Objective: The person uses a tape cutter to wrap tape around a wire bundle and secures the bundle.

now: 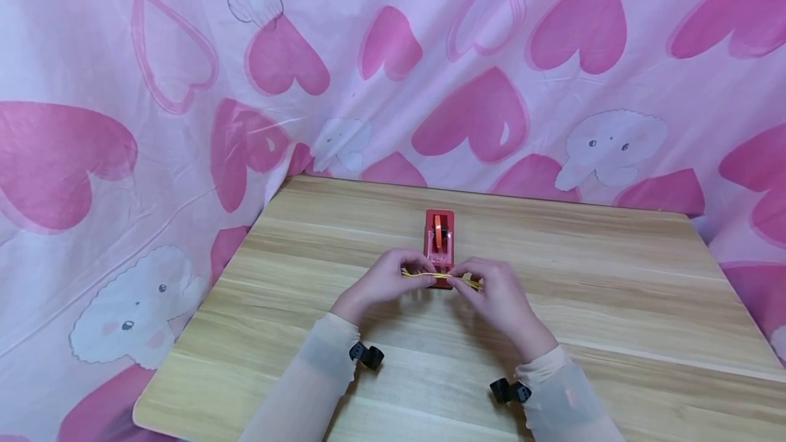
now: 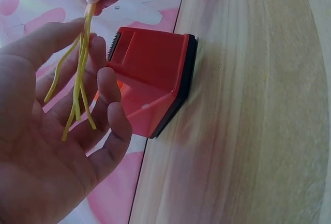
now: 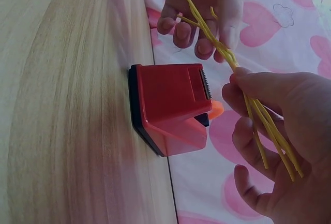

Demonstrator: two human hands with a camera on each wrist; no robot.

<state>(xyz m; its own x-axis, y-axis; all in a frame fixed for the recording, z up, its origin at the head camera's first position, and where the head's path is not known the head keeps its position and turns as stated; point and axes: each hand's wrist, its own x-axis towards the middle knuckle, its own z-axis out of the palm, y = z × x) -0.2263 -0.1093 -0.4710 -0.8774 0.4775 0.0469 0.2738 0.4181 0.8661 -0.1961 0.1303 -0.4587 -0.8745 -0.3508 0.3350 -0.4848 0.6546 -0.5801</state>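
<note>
Between both hands stretches a bundle of thin yellow strands (image 1: 442, 276), its loose ends fanning out on either side. My left hand (image 1: 393, 277) pinches it between thumb and index finger, the other fingers loosely bent, as the left wrist view shows. Close beside it, my right hand (image 1: 496, 294) pinches the same bundle with thumb and fingertip; strand ends (image 3: 274, 136) hang across its palm. Just beyond the hands stands a red tape dispenser (image 2: 150, 61) with a black base, a toothed cutter edge (image 3: 206, 83) and an orange wheel (image 1: 438, 232). The hands overlap its near end in the head view.
The wood-grain table (image 1: 583, 278) carries the dispenser near its middle. Behind and to the left hangs a pink cloth (image 1: 393, 108) with hearts and white animal heads. Black wrist cameras (image 1: 367, 356) are strapped over the pale sleeves (image 1: 307, 374).
</note>
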